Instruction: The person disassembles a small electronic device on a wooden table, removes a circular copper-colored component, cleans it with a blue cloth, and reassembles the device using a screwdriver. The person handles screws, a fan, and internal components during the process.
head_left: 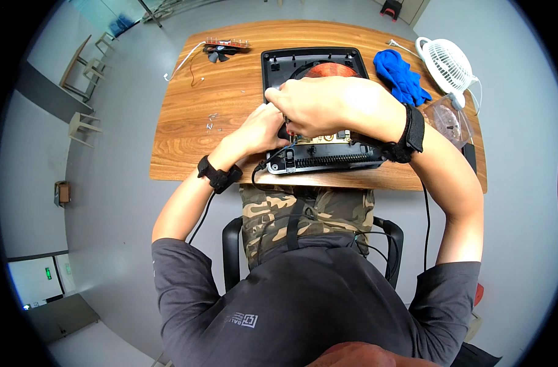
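Table [175,147], wood-grain top. Blue cloth [402,78], crumpled, toward the table's right side. White fan [448,64], round grille, near the cloth. Stools [76,125], pale, on the grey floor [126,214] at left. Brown box [62,193], small, by the left wall. Chair [231,254], black armrests.

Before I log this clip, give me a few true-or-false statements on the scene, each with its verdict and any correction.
1. The blue cloth lies between the opened black housing and the white fan. True.
2. The left hand and right hand are both at the housing. True.
3. The copper-coloured coil lies loose on the table, left of the housing. False: it sits inside the housing.
4. The small metal pieces lie to the right of the housing. False: they lie to its left.
5. A black strap is on the left wrist. True.
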### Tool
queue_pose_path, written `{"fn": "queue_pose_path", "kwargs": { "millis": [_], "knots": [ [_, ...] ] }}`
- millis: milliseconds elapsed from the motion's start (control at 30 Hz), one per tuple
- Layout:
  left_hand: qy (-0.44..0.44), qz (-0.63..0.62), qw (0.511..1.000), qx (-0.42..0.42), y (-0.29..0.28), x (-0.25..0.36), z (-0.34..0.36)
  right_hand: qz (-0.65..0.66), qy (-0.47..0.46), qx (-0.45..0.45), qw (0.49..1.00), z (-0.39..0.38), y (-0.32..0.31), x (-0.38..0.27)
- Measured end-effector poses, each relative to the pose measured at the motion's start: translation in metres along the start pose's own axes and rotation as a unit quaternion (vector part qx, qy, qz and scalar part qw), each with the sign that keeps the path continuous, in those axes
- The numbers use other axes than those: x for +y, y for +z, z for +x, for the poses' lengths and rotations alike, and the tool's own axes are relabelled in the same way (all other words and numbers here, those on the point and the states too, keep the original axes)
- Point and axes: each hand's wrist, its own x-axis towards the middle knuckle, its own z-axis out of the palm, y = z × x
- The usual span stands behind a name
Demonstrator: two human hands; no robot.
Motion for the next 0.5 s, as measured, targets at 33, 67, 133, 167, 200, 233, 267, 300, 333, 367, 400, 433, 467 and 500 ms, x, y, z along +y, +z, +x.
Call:
{"fn": "queue_pose_path", "kwargs": {
  "millis": [33, 67, 133, 167, 200, 233, 267, 300, 333, 367, 400, 433, 467, 500],
  "knots": [
    [-0.003, 0.005, 1.000, -0.007, 0.000, 0.000, 0.000, 0.002, -0.002, 0.014, 1.000, 0.002, 0.003, 0.002],
    [-0.005, 0.010, 1.000, -0.015, -0.001, 0.001, 0.001, 0.005, -0.005, 0.028, 1.000, 0.003, 0.004, 0.003],
    [0.002, 0.003, 1.000, -0.008, -0.003, 0.007, 0.000, -0.024, 0.008, 0.030, 0.999, 0.005, -0.002, -0.002],
    [0.000, 0.003, 1.000, -0.011, -0.005, 0.009, 0.000, -0.038, 0.015, 0.032, 0.999, 0.007, -0.005, -0.005],
    [-0.003, 0.002, 1.000, -0.014, -0.007, 0.010, 0.000, -0.063, 0.023, 0.060, 0.996, 0.011, -0.001, -0.004],
    [-0.008, 0.005, 1.000, -0.023, -0.009, 0.012, 0.002, -0.090, 0.035, 0.089, 0.991, 0.013, 0.005, -0.002],
    [-0.012, 0.007, 0.999, -0.033, -0.010, 0.013, 0.004, -0.117, 0.047, 0.118, 0.985, 0.014, 0.010, -0.001],
    [-0.004, -0.002, 1.000, -0.021, -0.009, 0.012, 0.005, -0.114, 0.052, 0.148, 0.981, 0.012, 0.014, 0.000],
    [0.001, -0.011, 1.000, -0.008, -0.006, 0.009, 0.002, -0.098, 0.070, 0.124, 0.985, 0.012, 0.011, -0.003],
    [0.017, -0.003, 1.000, 0.011, -0.004, 0.008, 0.001, -0.082, 0.088, 0.101, 0.988, 0.011, 0.006, -0.008],
    [0.034, 0.005, 0.999, 0.031, -0.002, 0.007, 0.000, -0.065, 0.106, 0.077, 0.989, 0.009, 0.000, -0.011],
    [0.060, 0.031, 0.996, 0.059, 0.000, 0.006, -0.002, -0.053, 0.106, 0.093, 0.989, 0.004, -0.003, -0.013],
    [0.087, 0.057, 0.991, 0.087, 0.000, 0.005, -0.002, -0.042, 0.072, 0.080, 0.993, 0.000, -0.006, -0.008],
    [0.068, 0.051, 0.993, 0.076, -0.001, 0.005, -0.002, -0.031, 0.037, 0.066, 0.997, -0.004, -0.009, -0.002]
  ]
}}
